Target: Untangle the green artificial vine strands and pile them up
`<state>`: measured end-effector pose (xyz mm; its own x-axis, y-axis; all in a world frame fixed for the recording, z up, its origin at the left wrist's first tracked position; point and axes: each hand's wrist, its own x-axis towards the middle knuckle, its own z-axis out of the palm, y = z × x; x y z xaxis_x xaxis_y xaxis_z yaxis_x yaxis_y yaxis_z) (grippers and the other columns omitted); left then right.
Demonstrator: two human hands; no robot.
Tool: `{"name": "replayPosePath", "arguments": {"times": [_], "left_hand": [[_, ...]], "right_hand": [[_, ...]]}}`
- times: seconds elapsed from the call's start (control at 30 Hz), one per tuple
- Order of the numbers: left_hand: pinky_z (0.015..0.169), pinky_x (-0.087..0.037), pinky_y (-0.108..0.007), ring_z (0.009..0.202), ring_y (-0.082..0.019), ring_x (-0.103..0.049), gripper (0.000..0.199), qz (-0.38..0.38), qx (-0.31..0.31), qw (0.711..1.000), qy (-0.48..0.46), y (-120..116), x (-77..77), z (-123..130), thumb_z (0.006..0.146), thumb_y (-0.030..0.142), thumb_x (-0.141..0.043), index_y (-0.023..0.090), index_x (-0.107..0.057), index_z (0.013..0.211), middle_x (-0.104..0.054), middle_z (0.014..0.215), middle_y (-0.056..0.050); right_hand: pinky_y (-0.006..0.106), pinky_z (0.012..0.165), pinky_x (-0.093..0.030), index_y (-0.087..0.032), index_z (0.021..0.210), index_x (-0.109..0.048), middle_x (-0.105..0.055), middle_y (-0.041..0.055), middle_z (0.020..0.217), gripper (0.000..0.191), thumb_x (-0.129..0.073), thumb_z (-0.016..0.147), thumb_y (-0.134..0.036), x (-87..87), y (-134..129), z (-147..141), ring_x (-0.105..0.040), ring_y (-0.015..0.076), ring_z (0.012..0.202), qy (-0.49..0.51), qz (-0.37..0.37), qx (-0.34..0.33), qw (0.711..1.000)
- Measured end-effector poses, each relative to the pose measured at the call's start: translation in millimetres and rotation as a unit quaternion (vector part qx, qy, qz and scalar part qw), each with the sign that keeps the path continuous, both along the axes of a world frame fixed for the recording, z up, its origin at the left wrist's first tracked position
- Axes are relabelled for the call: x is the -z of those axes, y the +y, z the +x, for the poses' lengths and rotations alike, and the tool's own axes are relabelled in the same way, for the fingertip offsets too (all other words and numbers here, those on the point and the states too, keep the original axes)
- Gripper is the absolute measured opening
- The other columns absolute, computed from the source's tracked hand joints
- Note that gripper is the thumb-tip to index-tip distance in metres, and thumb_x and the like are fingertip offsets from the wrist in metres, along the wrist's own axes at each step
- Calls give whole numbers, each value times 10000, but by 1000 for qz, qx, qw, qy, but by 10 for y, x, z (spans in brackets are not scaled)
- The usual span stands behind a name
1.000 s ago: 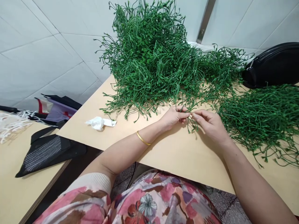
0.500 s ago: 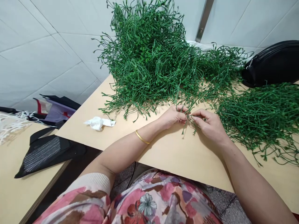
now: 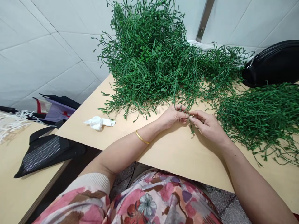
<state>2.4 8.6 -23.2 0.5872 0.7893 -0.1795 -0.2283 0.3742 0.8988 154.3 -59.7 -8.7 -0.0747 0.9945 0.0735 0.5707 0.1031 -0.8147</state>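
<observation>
A tall tangled heap of green plastic stems (image 3: 149,59) stands at the back of the light wooden table (image 3: 163,146). Just in front of it, my left hand (image 3: 176,115) pinches green stems between thumb and fingers. My right hand (image 3: 206,124) meets it fingertip to fingertip, its thumb and forefinger closed on the same stems. A short green sprig (image 3: 192,128) hangs down between the hands. To the right of my right hand lies a second, flatter pile of green stems (image 3: 259,115).
A crumpled white tissue (image 3: 97,123) lies left of my left forearm. At the back right is a black bag (image 3: 273,65). Black mesh material (image 3: 44,152) and white strings (image 3: 14,124) rest on another table at the left. A tiled wall (image 3: 58,56) rises behind.
The fingertips of both hands have drawn closer together. Loose sprig ends that hung apart below the fingers now hang as one narrow bunch.
</observation>
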Motion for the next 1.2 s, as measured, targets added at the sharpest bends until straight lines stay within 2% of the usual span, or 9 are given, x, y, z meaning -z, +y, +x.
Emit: {"name": "replayPosePath", "arguments": {"times": [0.1,0.27,0.47,0.7,0.83,1.0,1.1,1.2], "left_hand": [[542,-447,-224,460,-59,-539,259,-10,-4,1000,-11,7,3,1,570,44,-678,134,-484,715,-573,593,43],[547,-446,-239,476,-77,-547,306,-7,9,1000,4,-18,-35,2,533,-7,-645,138,-506,764,-544,564,59],[535,-425,-232,477,-74,-531,298,18,1,999,31,-41,-35,10,530,-17,-628,140,-511,754,-522,554,63],[515,-401,-212,486,-56,-503,270,44,15,998,37,-70,-51,17,528,-7,-616,132,-529,743,-546,573,51],[506,-400,-206,491,-57,-513,258,33,22,999,24,-59,-60,12,528,-13,-600,124,-540,738,-555,582,41],[501,-423,-204,451,-54,-498,208,18,17,1000,12,-30,-35,5,598,21,-582,130,-549,772,-546,563,42],[496,-454,-210,445,-62,-507,119,13,9,1000,1,-27,-25,2,691,113,-615,131,-549,789,-543,558,35],[476,-463,-201,431,-63,-518,118,17,3,1000,-10,-38,-29,9,725,138,-638,130,-529,772,-548,563,35]], "right_hand": [[287,642,-435,-149,1054,-639,-647,35,747,307,-522,806,-288,32,7,10,-564,157,694,11,-3,5,1000],[274,619,-424,-151,978,-647,-611,18,680,255,-538,770,-251,48,18,10,-555,152,680,21,9,24,999],[275,595,-428,-151,923,-625,-604,21,688,243,-550,762,-316,-19,9,-9,-546,144,631,94,-20,14,995],[257,553,-356,-175,756,-615,-543,-7,596,178,-478,819,-269,-23,-5,-15,-460,117,554,-50,56,44,996],[244,535,-339,-181,743,-581,-513,-23,561,150,-469,822,-244,-29,-8,-30,-436,105,522,-53,58,58,995],[244,533,-346,-172,807,-615,-526,-23,577,156,-496,829,-270,12,1,-34,-444,106,527,-7,43,23,999],[251,565,-361,-169,830,-640,-577,-4,651,141,-516,817,-236,50,9,-32,-469,113,574,-31,81,13,996],[262,625,-389,-170,796,-648,-617,16,717,139,-515,824,-202,71,15,-39,-521,128,639,-67,135,2,989]]}}
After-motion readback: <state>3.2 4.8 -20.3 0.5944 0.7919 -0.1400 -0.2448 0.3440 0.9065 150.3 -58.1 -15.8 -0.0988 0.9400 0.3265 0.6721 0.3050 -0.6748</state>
